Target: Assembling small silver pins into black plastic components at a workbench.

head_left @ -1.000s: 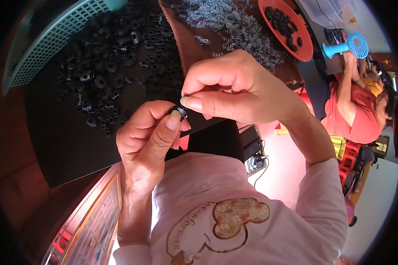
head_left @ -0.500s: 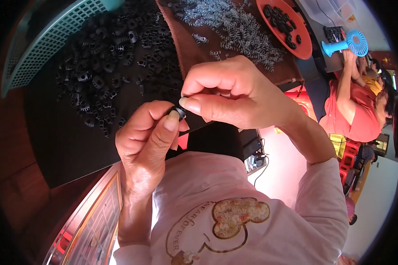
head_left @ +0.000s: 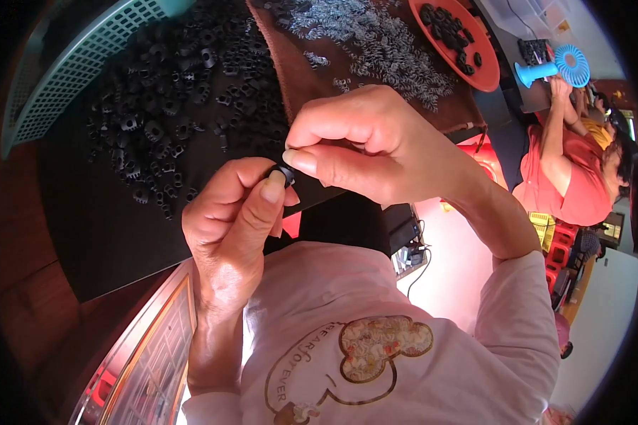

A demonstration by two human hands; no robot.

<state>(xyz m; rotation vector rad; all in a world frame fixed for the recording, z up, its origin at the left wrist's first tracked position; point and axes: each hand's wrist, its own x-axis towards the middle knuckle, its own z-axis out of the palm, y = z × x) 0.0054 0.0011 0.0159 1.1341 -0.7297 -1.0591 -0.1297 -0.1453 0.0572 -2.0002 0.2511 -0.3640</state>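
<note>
My left hand [head_left: 237, 209] pinches a small black plastic piece [head_left: 288, 176] between thumb and fingertips, above the near edge of the dark table. Just above that piece, the thumb and forefinger of my right hand [head_left: 376, 149] are pressed together; whatever sits between them is too small and hidden to name. Beyond the left hand spreads a heap of small hollow black plastic parts [head_left: 159, 117]. Many small metal springs [head_left: 386, 53] lie on a brown cloth [head_left: 315, 88] beyond the right hand.
An orange-red tray [head_left: 488, 74] with rounded black pieces stands at the far right. A green perforated basket [head_left: 53, 92] rests at the far left. To the right are a blue fan [head_left: 571, 67], a person in red [head_left: 567, 173] and red stools [head_left: 561, 248].
Both hands have shifted very slightly left. My right fingertips have lifted a little away from the black piece, which stays in my left hand.
</note>
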